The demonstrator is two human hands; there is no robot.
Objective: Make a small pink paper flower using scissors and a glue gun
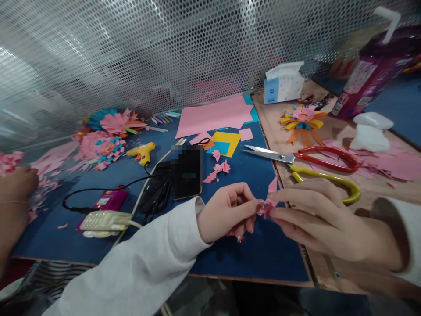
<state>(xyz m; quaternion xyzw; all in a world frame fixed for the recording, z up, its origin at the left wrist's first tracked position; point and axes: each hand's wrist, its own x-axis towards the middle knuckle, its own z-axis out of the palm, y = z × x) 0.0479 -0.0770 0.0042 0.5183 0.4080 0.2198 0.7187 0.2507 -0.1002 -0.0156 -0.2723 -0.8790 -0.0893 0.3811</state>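
Head view: a small, folded pink paper strip is pinched between the left hand and right hand, its free tip pointing forward, nearer the right

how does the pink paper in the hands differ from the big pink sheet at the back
The held paper is small and bunched; the sheet is large and mostly flat. The held paper is pinched by the left hand and right hand; the sheet lies untouched on the blue surface. Both are pink.
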